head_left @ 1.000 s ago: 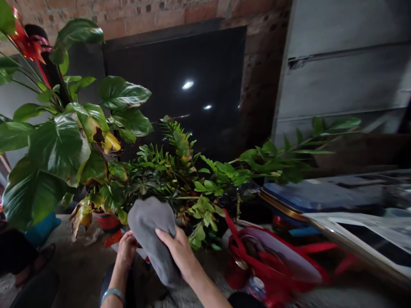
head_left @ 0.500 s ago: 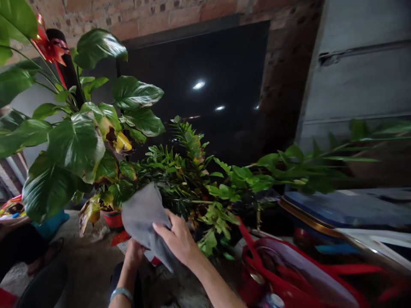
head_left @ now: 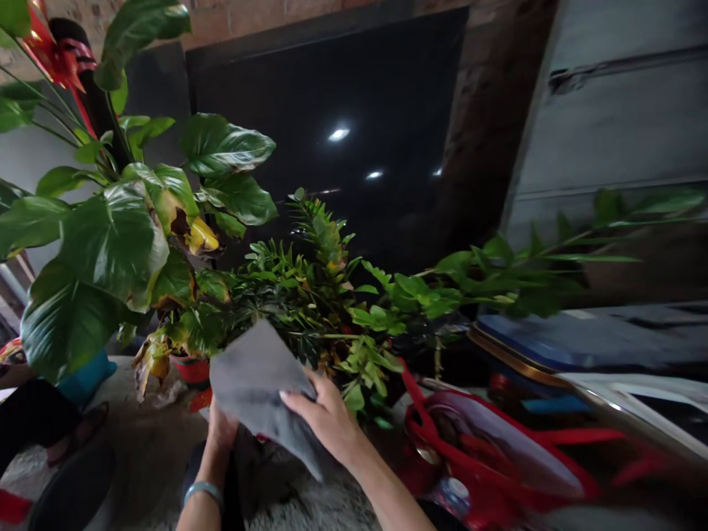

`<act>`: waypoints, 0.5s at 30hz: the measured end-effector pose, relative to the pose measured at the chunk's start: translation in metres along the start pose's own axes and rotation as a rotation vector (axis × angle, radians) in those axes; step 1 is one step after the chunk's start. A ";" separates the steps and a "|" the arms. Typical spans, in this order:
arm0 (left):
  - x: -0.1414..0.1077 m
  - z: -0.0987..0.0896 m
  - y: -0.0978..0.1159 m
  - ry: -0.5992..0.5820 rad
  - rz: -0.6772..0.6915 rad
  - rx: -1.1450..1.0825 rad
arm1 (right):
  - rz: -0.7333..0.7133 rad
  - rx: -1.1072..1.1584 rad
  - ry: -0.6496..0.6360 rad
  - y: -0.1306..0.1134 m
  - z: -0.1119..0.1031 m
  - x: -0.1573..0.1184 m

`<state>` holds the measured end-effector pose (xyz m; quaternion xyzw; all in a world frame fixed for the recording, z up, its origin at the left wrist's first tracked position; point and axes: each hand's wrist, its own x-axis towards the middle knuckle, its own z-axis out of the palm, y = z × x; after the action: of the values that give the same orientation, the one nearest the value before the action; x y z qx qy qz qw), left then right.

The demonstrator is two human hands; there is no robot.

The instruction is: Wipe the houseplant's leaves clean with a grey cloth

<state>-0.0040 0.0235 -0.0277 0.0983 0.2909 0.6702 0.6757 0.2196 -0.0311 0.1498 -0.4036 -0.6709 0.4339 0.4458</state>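
Both hands hold a flat grey piece of what looks like cloth, folded to a point at the top, in the middle of the head view. My left hand grips its lower left edge from beneath, and the cloth hides most of its fingers. On the right side, my right hand pinches the cloth, thumb on top and fingers behind. The lower corner of the cloth hangs down between my forearms. A pale bracelet circles my left wrist.
A big-leaved potted plant stands at left, its red pot on the floor. Leafy plants spread behind the hands. A red bag lies at right, near a blue-topped surface. Another person's leg is at far left.
My right hand has moved slightly right, and the cloth is spread a little wider. My left hand has shifted slightly left and up. The view has tilted a bit downward.
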 end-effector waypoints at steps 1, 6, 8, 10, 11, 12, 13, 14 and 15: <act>0.000 0.002 -0.001 0.003 -0.003 0.011 | -0.036 0.012 0.071 -0.005 0.001 0.010; -0.006 0.010 -0.006 0.090 -0.035 0.093 | 0.079 -0.078 0.133 0.032 0.028 0.022; -0.007 0.010 -0.005 0.119 -0.052 0.088 | 0.204 -0.060 0.058 0.051 0.029 0.001; -0.007 0.009 -0.002 0.103 -0.066 0.069 | 0.294 0.057 0.082 0.056 0.017 -0.019; -0.007 0.009 0.000 0.085 -0.063 0.065 | 0.310 0.130 0.137 0.052 0.007 -0.024; -0.007 0.009 0.002 0.074 -0.052 0.067 | 0.304 0.190 0.218 0.045 -0.003 -0.024; -0.008 0.010 0.004 0.069 -0.040 0.074 | 0.280 0.226 0.320 0.038 -0.012 -0.019; -0.009 0.011 0.005 0.066 -0.030 0.085 | 0.249 0.242 0.428 0.031 -0.020 -0.010; -0.011 0.012 0.005 0.063 -0.023 0.095 | 0.226 0.249 0.528 0.026 -0.025 0.000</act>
<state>-0.0012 0.0168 -0.0121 0.1061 0.3447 0.6507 0.6683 0.2477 -0.0172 0.1308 -0.5167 -0.4243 0.4399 0.5996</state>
